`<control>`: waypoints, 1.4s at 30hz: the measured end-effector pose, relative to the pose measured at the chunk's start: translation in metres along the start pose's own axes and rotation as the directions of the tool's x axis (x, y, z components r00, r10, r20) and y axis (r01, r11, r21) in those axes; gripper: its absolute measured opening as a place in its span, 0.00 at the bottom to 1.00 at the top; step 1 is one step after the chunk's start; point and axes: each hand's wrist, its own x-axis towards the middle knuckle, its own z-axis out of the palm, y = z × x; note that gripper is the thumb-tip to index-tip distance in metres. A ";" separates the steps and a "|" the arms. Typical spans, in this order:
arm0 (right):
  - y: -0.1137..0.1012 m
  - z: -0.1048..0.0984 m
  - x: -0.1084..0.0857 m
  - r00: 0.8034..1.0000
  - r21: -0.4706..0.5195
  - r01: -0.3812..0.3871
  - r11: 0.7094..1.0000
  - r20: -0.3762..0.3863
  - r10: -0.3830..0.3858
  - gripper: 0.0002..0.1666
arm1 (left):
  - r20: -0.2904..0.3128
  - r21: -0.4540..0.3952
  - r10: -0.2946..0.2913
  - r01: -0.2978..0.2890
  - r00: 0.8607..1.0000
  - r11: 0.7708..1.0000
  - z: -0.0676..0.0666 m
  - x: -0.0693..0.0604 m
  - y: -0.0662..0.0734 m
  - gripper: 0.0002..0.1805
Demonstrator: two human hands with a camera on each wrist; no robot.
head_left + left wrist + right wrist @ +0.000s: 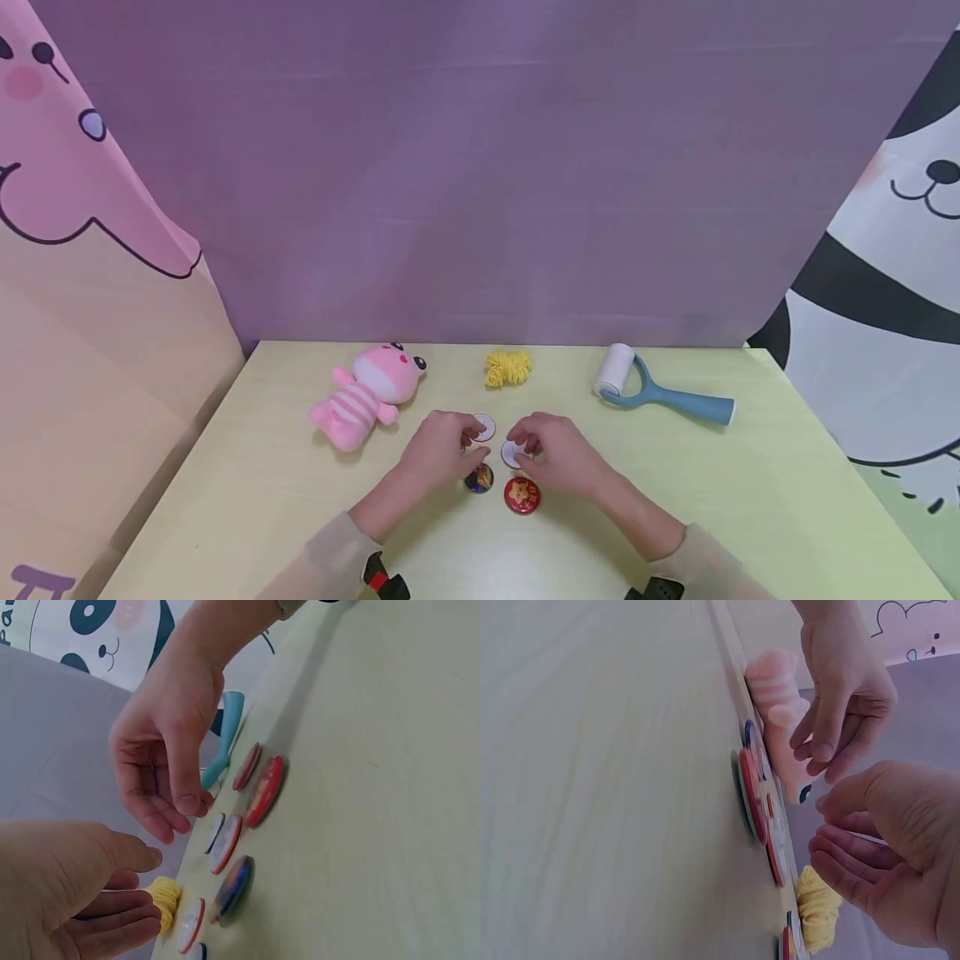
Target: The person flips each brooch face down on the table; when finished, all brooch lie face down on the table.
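Note:
My left hand [442, 446] hovers above the table beside a dark round badge [480, 478] and a white disc [486, 427], its fingers loosely bent around nothing. Facing it, my right hand [558, 450] hangs over a second white disc [512, 454], partly covering it. A red badge with a gold star [522, 495] lies just in front of that hand. Seen from the left wrist, a gap shows between the right hand [169, 750] and the red badge [265, 792]. In the right wrist view the two hands' fingertips come close together, holding nothing.
On the pale table [750, 500], a pink striped plush toy [367, 396] lies at the left. A yellow yarn bundle [508, 367] sits at the back middle. A blue-handled lint roller [667, 397] lies at the back right. A purple cloth [480, 167] hangs behind.

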 end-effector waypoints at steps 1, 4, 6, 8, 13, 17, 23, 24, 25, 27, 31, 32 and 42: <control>-0.002 0.000 0.000 1.000 0.002 0.009 1.000 0.007 -0.009 0.09 | 0.002 0.003 0.001 -0.001 1.000 1.000 0.000 -0.003 -0.002 0.14; -0.008 0.003 0.002 0.999 0.001 0.036 0.999 0.028 -0.036 0.08 | 0.011 0.008 -0.003 0.003 1.000 1.000 -0.001 -0.012 -0.006 0.15; -0.011 0.006 0.002 0.998 0.007 0.046 0.999 0.044 -0.046 0.08 | 0.014 0.003 -0.009 0.009 1.000 1.000 0.000 -0.018 -0.009 0.15; -0.014 0.008 0.002 0.997 0.018 0.051 0.999 0.060 -0.052 0.08 | 0.021 -0.007 -0.015 0.015 1.000 1.000 0.000 -0.024 -0.011 0.16; -0.020 0.013 0.003 0.994 0.021 0.051 0.998 0.094 -0.053 0.10 | 0.038 -0.041 -0.018 0.020 0.999 0.999 0.002 -0.033 -0.015 0.18; -0.022 0.019 0.004 0.990 0.019 0.058 0.998 0.129 -0.060 0.13 | 0.045 -0.053 -0.014 0.017 0.999 0.998 0.005 -0.036 -0.018 0.20; -0.025 0.026 0.004 0.985 0.042 0.075 0.996 0.151 -0.081 0.14 | 0.055 -0.053 -0.024 0.026 0.998 0.998 0.008 -0.038 -0.019 0.18; -0.025 0.026 0.004 0.985 0.038 0.072 0.997 0.154 -0.077 0.14 | 0.055 -0.051 -0.024 0.027 0.998 0.998 0.009 -0.038 -0.019 0.18; -0.026 0.026 0.004 0.985 0.034 0.068 0.997 0.158 -0.073 0.15 | 0.053 -0.050 -0.023 0.026 0.998 0.998 0.009 -0.038 -0.018 0.17; -0.027 0.027 0.005 0.984 0.016 0.067 0.998 0.167 -0.069 0.16 | 0.049 -0.045 -0.022 0.024 0.999 0.999 0.009 -0.038 -0.018 0.16; -0.030 0.030 0.006 0.980 -0.020 0.066 0.998 0.187 -0.061 0.16 | 0.048 -0.048 -0.021 0.023 0.999 0.999 0.010 -0.040 -0.018 0.13; -0.031 0.030 0.006 0.980 -0.031 0.070 0.997 0.189 -0.063 0.15 | 0.049 -0.051 -0.020 0.022 0.999 0.998 0.011 -0.040 -0.018 0.12; -0.027 0.036 0.006 0.982 -0.053 0.083 0.995 0.174 -0.073 0.12 | 0.043 -0.096 0.014 -0.010 0.999 0.995 0.014 -0.038 -0.019 0.07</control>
